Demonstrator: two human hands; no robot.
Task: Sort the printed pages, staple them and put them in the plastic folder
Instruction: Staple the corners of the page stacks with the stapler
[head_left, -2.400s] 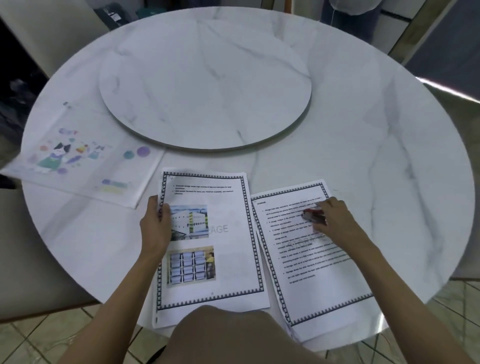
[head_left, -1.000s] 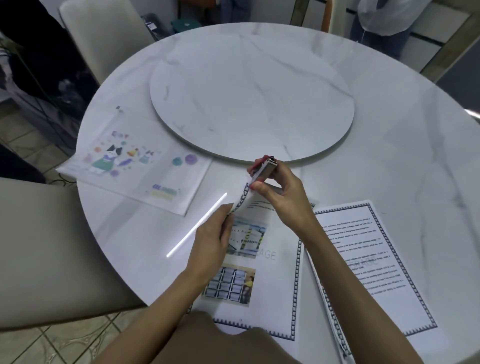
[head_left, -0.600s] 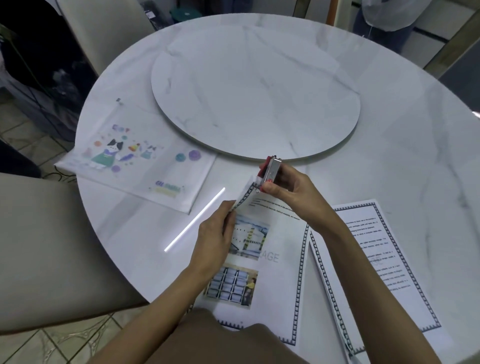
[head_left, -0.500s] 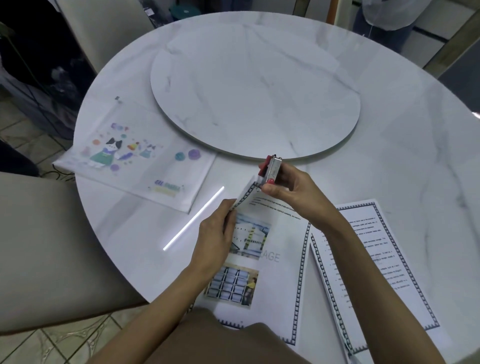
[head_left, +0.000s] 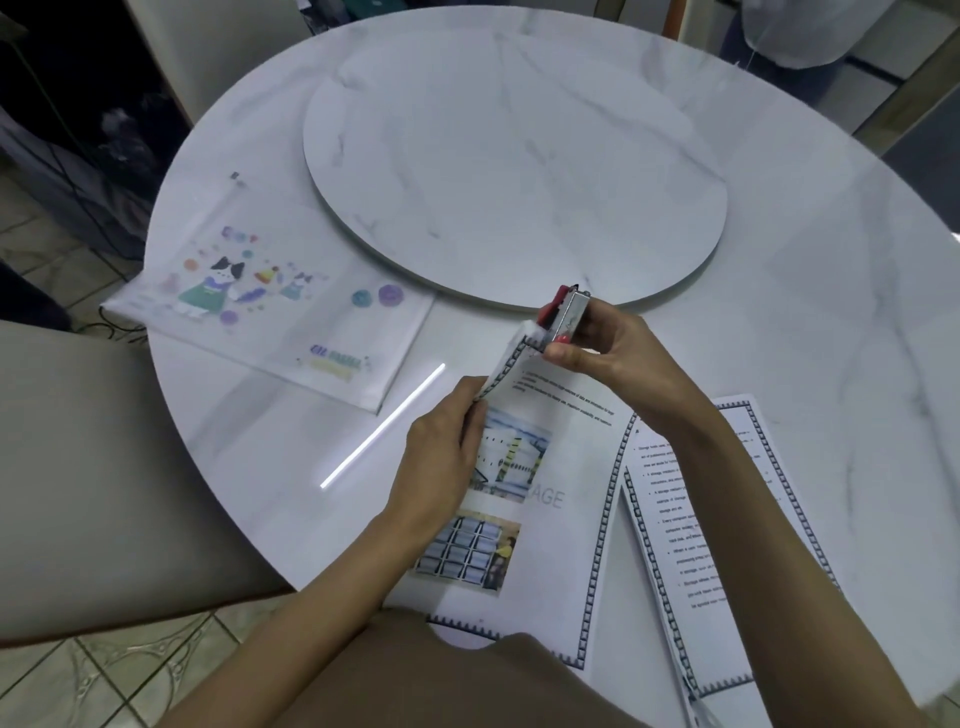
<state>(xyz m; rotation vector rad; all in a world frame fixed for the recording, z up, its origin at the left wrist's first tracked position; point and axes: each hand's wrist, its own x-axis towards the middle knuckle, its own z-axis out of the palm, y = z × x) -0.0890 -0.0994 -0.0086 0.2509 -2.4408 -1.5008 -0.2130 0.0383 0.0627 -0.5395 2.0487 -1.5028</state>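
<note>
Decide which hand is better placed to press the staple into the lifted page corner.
Right. The right hand grips the stapler, set over the lifted corner of the picture pages. The left hand only pinches their left edge, steadying them.

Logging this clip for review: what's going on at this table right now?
A person is stapling printed pages. The right hand grips a small red and silver stapler on the lifted top left corner of the picture pages, while the left hand pinches that stack's left edge. A stack of text pages lies to the right on the table. The plastic folder lies flat to the left, untouched.
</note>
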